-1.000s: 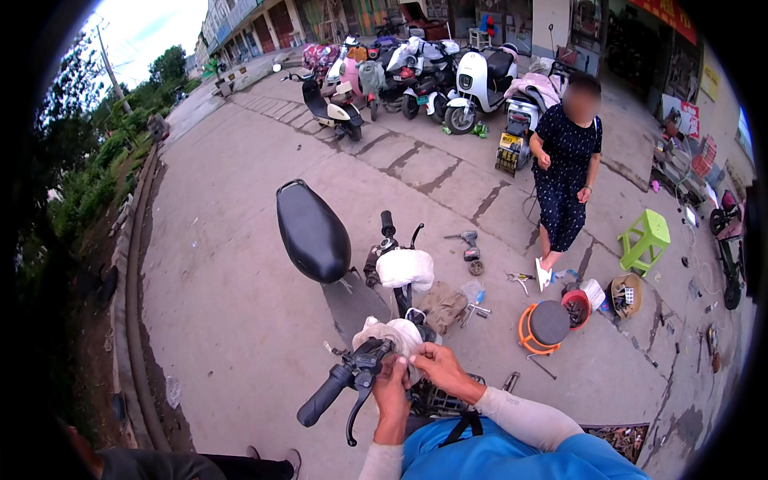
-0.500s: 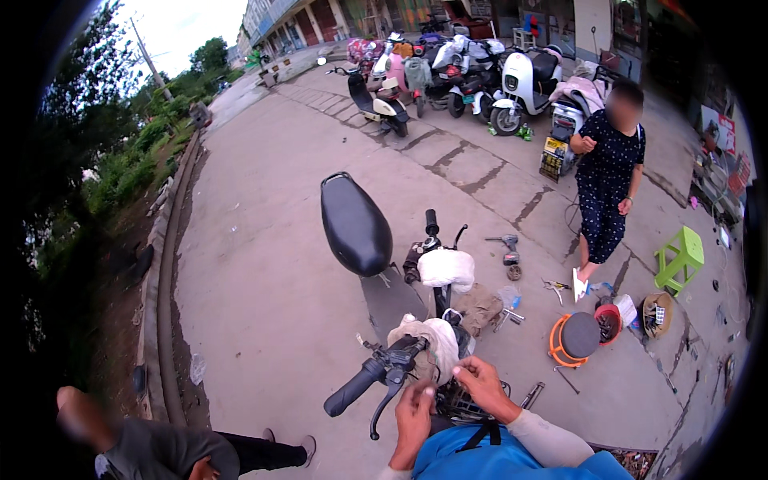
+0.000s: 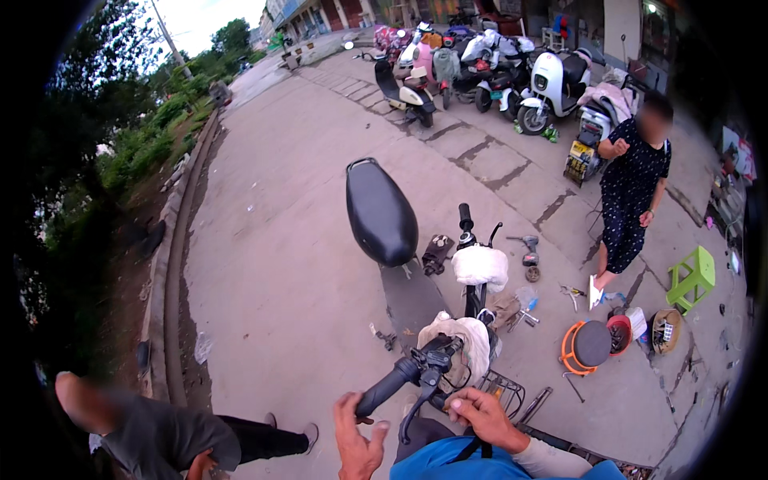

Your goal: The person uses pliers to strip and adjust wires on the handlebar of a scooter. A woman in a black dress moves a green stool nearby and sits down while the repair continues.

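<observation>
An electric bike's handlebar stands in front of me, with a near black grip [image 3: 387,386], a brake lever [image 3: 410,424] and white padded covers [image 3: 481,268] around it. My left hand [image 3: 358,445] is at the outer end of the near grip, thumb and fingers spread apart; whether the fingertips touch the rubber is unclear. Beside the lever, below the near cover [image 3: 474,340], my right hand [image 3: 490,418] has its thumb and forefinger pinched together. Anything between those fingertips is too small to make out. Past the handlebar is a long black seat [image 3: 382,212].
A cordless drill [image 3: 529,250], a round orange-framed stool [image 3: 584,346], a red bowl [image 3: 619,333] and a green stool [image 3: 691,278] are on the right. One person [image 3: 636,172] stands there; another [image 3: 164,436] is at lower left. Scooters [image 3: 544,88] line the back.
My left hand has moved left, away from my right hand, to the grip's end, and its fingers have spread. The whole view has shifted, putting the scene further right.
</observation>
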The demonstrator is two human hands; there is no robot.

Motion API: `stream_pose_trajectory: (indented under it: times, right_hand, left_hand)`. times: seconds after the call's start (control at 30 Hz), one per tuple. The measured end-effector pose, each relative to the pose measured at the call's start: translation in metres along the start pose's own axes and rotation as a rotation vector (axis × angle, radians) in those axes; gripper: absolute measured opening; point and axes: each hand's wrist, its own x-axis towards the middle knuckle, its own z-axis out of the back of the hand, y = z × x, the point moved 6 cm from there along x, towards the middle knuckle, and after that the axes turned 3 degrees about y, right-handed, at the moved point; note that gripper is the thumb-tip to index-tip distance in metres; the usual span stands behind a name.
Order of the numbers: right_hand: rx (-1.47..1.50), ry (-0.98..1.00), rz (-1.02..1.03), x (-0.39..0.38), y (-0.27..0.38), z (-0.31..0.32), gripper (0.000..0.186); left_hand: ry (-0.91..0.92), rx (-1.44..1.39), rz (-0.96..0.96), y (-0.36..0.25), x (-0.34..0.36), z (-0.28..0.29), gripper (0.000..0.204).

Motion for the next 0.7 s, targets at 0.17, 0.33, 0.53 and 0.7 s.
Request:
stream_pose_trajectory:
  times: [0.17,0.33,0.53,0.7]
  right_hand:
    - [0.056,-0.159,0.04,-0.006,0.011,-0.015,0.029]
    - [0.061,-0.32,0.04,-0.016,0.003,-0.04,0.03]
    - [-0.062,-0.481,0.062,-0.014,0.011,-0.084,0.048]
    - [-0.021,-0.585,0.085,-0.008,0.021,-0.114,0.05]
  left_hand:
    - [0.153,-0.029,-0.253,0.005,0.047,-0.001,0.044]
    - [0.341,-0.887,0.398,0.112,0.06,-0.021,0.055]
    - [0.744,-0.439,0.344,0.195,0.086,-0.11,0.034]
    - [0.993,-0.267,0.268,0.23,0.074,-0.181,0.042]
